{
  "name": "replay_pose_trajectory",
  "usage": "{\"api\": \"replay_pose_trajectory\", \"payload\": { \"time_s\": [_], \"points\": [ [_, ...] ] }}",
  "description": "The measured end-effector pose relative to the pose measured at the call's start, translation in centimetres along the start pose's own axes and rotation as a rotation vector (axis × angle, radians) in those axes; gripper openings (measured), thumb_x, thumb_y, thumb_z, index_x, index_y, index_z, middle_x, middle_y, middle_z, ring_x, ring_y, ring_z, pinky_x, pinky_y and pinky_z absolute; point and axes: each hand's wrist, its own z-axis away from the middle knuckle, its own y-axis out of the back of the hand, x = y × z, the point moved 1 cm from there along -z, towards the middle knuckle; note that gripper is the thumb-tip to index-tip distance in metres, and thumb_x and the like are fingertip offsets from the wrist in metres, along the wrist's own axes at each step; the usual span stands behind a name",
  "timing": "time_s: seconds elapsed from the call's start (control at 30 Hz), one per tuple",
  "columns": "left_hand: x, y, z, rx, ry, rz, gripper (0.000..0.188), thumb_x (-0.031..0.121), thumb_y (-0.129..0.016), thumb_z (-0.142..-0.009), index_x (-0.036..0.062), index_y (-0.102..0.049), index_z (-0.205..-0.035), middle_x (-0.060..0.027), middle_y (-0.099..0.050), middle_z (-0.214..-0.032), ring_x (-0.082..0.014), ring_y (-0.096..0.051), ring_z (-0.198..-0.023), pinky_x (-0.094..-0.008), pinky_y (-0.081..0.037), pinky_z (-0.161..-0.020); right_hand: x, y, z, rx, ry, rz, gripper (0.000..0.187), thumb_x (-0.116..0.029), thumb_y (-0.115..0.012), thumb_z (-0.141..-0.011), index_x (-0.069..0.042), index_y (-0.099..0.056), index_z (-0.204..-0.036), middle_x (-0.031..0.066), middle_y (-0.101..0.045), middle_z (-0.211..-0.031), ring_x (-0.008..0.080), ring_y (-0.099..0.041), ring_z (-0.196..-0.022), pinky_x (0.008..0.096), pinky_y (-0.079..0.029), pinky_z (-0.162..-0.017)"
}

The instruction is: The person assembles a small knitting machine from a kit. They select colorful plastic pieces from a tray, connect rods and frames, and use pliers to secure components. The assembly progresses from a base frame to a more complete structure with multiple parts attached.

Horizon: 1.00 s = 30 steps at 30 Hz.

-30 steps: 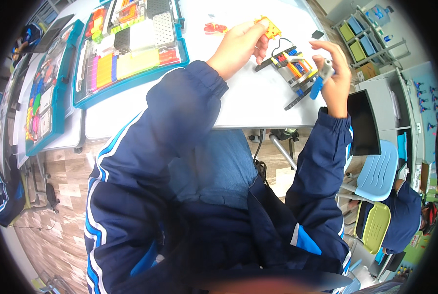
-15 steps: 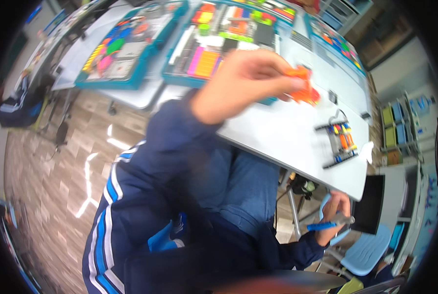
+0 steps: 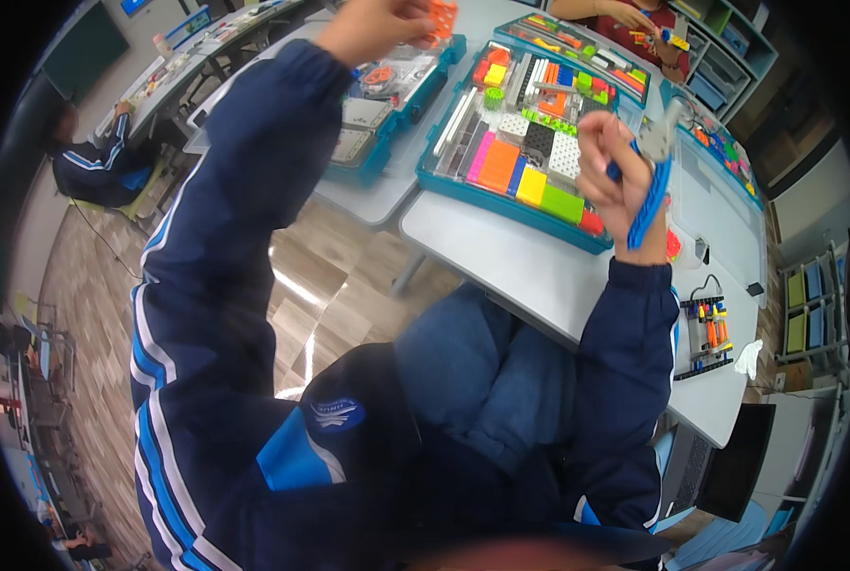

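My left hand (image 3: 373, 30) is raised at the far left side of the table, its fingers closed on an orange perforated plastic piece (image 3: 441, 21). Over the right part of a teal kit box, my right hand (image 3: 618, 167) grips pliers (image 3: 650, 205) with blue handles, their metal head pointing up and away. That box (image 3: 511, 211) holds sorted building blocks in many colours. Just past my right wrist, a red-orange piece (image 3: 672, 245) shows on the white table (image 3: 506, 249), partly hidden by the wrist.
A built model (image 3: 709, 328) of black beams with orange and yellow parts sits near the right edge, beside crumpled white tissue (image 3: 749, 359). A second teal box (image 3: 373, 162) lies left. Across the table a person in red (image 3: 625, 38) handles small parts. An open laptop (image 3: 730, 466) is low right.
My left hand has swung left and away from the table's middle with the orange piece. My right hand has risen from beside the table's right edge to above the kit box, still holding the pliers.
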Motion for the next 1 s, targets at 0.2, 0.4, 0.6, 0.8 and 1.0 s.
{"api": "replay_pose_trajectory", "payload": {
  "time_s": [0.2, 0.4, 0.6, 0.8, 1.0],
  "points": [
    [-3.2, -1.7, -3.6, -0.13, 0.146, 0.091, 0.021, -0.002, -0.065, -0.085, -0.0122, -0.061, -0.103, -0.0191, -0.068, -0.089, -0.0235, -0.07, -0.078, -0.0315, -0.059, -0.072, 1.8, 3.3, -1.3, 0.032, 0.086, -0.194, 0.044, -0.035, -0.041, -0.103, 0.005, -0.053, -0.115, -0.0003, -0.044, -0.066, 0.0017, -0.025, -0.042, 0.0189, -0.024, -0.04],
    [-3.3, 1.0, -0.3, -0.09, 0.145, -0.001, 0.029, 0.009, -0.067, -0.088, -0.0049, -0.061, -0.113, -0.0126, -0.068, -0.097, -0.0186, -0.069, -0.085, -0.0301, -0.058, -0.077, 3.5, 3.5, -1.8, -0.034, 0.102, -0.273, 0.046, -0.037, -0.042, -0.103, 0.004, -0.051, -0.121, 0.0027, -0.051, -0.076, 0.0048, -0.035, -0.053, 0.0209, -0.032, -0.05],
    [-3.2, 8.0, 3.6, -0.153, 0.171, -0.125, 0.029, 0.013, -0.071, -0.086, -0.0039, -0.066, -0.109, -0.0117, -0.07, -0.097, -0.0167, -0.07, -0.084, -0.0284, -0.058, -0.079, 5.9, 0.3, -2.2, -0.001, 0.125, -0.46, 0.036, -0.02, -0.044, -0.1, 0.0, -0.048, -0.129, 0.0052, -0.054, -0.094, 0.0126, -0.045, -0.077, 0.03, -0.039, -0.072],
    [-4.9, 13.4, 4.9, -0.022, 0.234, -0.246, 0.03, 0.018, -0.071, -0.087, 0.0001, -0.066, -0.11, -0.0121, -0.071, -0.097, -0.0183, -0.07, -0.084, -0.0289, -0.058, -0.076, 9.6, -4.3, -6.9, -0.053, -0.079, -0.525, 0.032, -0.019, -0.046, -0.1, -0.001, -0.05, -0.126, 0.0106, -0.059, -0.094, 0.0195, -0.053, -0.083, 0.0365, -0.045, -0.079],
    [-10.0, 14.8, 1.5, 0.044, 0.154, -0.823, 0.023, 0.017, -0.072, -0.084, 0.0071, -0.071, -0.104, -0.0102, -0.072, -0.093, -0.0188, -0.068, -0.081, -0.0312, -0.056, -0.072, 12.0, -5.8, -9.1, -0.053, -0.103, -0.528, 0.033, -0.02, -0.044, -0.101, -0.001, -0.049, -0.127, 0.0113, -0.058, -0.093, 0.0204, -0.053, -0.08, 0.0377, -0.045, -0.078]
  ]
}}
